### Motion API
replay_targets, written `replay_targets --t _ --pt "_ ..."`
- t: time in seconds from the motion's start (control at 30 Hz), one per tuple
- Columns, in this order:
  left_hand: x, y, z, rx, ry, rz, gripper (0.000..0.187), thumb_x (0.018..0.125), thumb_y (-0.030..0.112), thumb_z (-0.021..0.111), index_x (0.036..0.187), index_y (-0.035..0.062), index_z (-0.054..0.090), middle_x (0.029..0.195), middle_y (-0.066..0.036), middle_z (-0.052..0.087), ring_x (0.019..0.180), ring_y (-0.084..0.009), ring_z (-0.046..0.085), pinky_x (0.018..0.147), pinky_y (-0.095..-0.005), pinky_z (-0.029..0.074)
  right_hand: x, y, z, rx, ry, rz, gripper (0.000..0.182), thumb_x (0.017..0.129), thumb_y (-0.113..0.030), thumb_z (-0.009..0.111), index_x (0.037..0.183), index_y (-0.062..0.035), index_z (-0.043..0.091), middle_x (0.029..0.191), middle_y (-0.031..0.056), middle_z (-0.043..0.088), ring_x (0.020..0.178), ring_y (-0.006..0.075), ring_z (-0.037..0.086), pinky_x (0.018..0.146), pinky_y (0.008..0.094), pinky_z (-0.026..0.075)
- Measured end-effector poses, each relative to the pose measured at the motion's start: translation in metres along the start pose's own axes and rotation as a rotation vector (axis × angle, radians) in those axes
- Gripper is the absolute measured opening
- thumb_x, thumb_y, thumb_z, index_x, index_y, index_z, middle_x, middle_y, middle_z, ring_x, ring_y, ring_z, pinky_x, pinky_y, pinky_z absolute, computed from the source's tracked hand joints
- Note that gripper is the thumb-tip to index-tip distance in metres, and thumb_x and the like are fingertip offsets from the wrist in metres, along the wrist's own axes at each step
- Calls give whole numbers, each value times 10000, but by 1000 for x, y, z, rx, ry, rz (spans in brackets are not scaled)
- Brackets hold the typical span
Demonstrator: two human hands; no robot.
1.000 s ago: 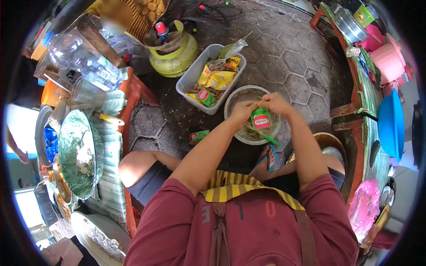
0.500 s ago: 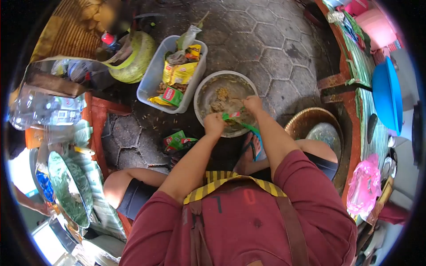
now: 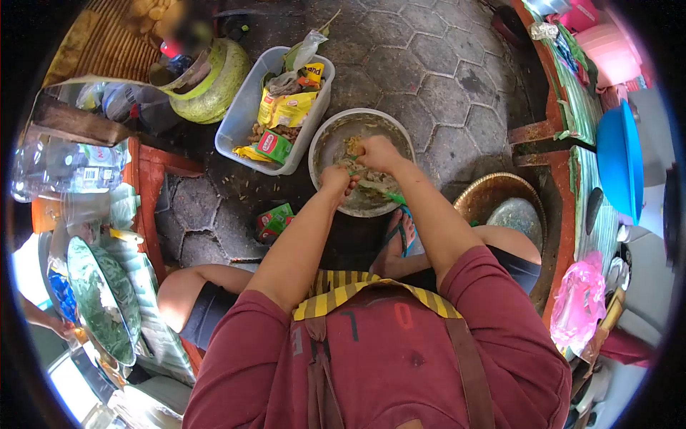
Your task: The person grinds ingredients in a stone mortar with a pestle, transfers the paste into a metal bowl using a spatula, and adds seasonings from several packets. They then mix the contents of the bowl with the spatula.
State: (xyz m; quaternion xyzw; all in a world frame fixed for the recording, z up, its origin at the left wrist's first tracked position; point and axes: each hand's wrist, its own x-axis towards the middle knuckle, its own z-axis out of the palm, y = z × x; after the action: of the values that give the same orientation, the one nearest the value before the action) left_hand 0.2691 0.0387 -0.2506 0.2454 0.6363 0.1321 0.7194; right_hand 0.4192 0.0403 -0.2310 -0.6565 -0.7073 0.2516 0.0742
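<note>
A round metal basin (image 3: 320, 136) sits on the floor between my feet, with pale paste and a yellowish clump (image 3: 354, 145) inside. Over its left part, my left hand (image 3: 337, 181) is closed on a small green sachet (image 3: 353, 171). My right hand (image 3: 379, 154) is pinched at the far side of the sachet, where a bit of green shows at the fingertips. Whether the sachet is torn open is too small to tell. A green handle-like piece (image 3: 395, 198) rests at the basin's near rim.
Left of the basin stands a clear plastic tub (image 3: 227, 132) with yellow and green packets. Green and red sachets (image 3: 274, 220) lie on the paving. A woven-rimmed basket (image 3: 471, 196) stands at right, a yellow-green gas cylinder (image 3: 214, 93) at upper left. Red-framed benches (image 3: 146, 207) flank me.
My right hand has moved up and left, further over the basin, and my left hand slightly up and left. The sachet, stretched between them before, is now mostly hidden by the fingers.
</note>
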Motion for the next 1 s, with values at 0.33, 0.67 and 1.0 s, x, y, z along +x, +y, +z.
replay_targets --t 0.33,0.67,1.0 --pt "-8 14 -13 -206 -99 -201 260 917 141 317 984 30 542 707 -53 609 448 -67 439 336 -199 259 -19 -32 -16 102 -199 -122 145 686 -157 646 804 -80 683 733 161 632 700 304 617 640 397 465" --pt "-60 29 -35 -142 -246 -25 365 939 266 343 1242 61 351 898 -63 650 516 -65 457 377 -182 316 -29 -8 -24 -304 207 -89 69 688 -139 634 698 -83 674 793 132 595 838 318 563 717 405 466" --pt "-219 47 -150 344 -66 511 361 926 255 437 1220 59 511 796 -73 663 488 -51 476 426 -188 370 -53 17 1 -646 324 -56 108 713 -127 594 775 -84 671 853 106 589 971 260 506 812 399 432"
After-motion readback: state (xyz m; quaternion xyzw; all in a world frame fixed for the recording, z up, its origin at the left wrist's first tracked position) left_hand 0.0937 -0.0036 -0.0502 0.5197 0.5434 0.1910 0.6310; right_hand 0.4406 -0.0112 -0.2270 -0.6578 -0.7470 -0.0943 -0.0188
